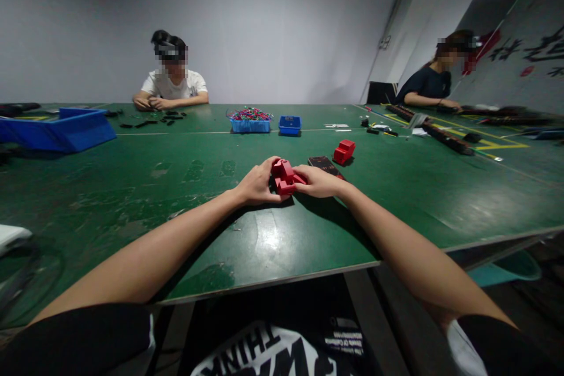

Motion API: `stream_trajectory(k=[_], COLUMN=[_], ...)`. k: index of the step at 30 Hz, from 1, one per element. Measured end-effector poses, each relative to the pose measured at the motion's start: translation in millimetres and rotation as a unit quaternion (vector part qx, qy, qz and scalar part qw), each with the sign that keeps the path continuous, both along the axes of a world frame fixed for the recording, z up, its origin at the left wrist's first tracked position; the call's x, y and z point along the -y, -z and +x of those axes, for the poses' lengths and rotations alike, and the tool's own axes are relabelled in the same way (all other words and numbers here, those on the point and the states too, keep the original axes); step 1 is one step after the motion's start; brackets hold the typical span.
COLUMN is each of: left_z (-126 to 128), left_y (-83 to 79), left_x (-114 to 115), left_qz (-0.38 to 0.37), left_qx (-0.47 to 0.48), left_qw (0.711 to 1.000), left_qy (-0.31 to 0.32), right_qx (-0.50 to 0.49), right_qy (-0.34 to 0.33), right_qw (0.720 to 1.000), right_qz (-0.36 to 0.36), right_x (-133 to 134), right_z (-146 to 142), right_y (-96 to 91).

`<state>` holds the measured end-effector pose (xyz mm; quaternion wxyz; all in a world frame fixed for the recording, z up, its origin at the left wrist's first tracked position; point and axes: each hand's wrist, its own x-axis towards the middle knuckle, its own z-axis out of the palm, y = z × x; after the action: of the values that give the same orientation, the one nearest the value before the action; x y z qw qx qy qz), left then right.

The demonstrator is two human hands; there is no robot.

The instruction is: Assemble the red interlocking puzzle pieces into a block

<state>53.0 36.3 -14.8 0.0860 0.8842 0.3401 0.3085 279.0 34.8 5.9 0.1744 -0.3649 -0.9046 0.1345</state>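
Note:
A red plastic part (pixel 284 177) sits just above the green table (pixel 132 200), held between both hands. My left hand (pixel 258 184) grips its left side with curled fingers. My right hand (pixel 318 181) pinches its right side. A second red part (pixel 344 151) lies on the table a little beyond my right hand. Beside that second part lies a dark flat phone-like object (pixel 325 165), partly hidden by my right hand.
Two small blue bins (pixel 249 124) (pixel 289 124) stand mid-table, one heaped with colourful small pieces. A large blue tray (pixel 59 127) is at the far left. One person sits across at the back left with black parts (pixel 152 120), another at the right by long dark strips (pixel 429 128).

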Motion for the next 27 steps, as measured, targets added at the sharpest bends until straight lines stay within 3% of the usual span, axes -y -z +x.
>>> stream_trajectory(k=[4, 8, 13, 16, 20, 27], left_z=[0, 0, -1, -1, -1, 0], left_y=[0.3, 0.8, 1.2, 0.6, 0.3, 1.9], left_x=[0, -1, -1, -1, -1, -2], left_qz=[-0.004, -0.006, -0.011, -0.009, -0.007, -0.01], left_qx=[0.0, 0.004, 0.009, 0.011, 0.012, 0.027], left_qw=[1.0, 1.0, 1.0, 1.0, 1.0, 0.999], left_qy=[-0.003, 0.002, 0.012, 0.011, 0.017, 0.025], right_qx=[-0.017, -0.061, -0.199, -0.282, -0.393, -0.426], right_qy=[-0.006, 0.031, 0.073, 0.078, 0.043, 0.043], right_qw=[1.0, 0.997, 0.976, 0.956, 0.913, 0.889], right_qz=[0.002, 0.039, 0.038, 0.004, -0.096, -0.161], right_x=[0, -2, 1, 2, 1, 0], right_z=[1, -2, -5, -8, -14, -17], right_y=[1.6, 4.5, -2.1, -5.2, -5.2, -3.9])
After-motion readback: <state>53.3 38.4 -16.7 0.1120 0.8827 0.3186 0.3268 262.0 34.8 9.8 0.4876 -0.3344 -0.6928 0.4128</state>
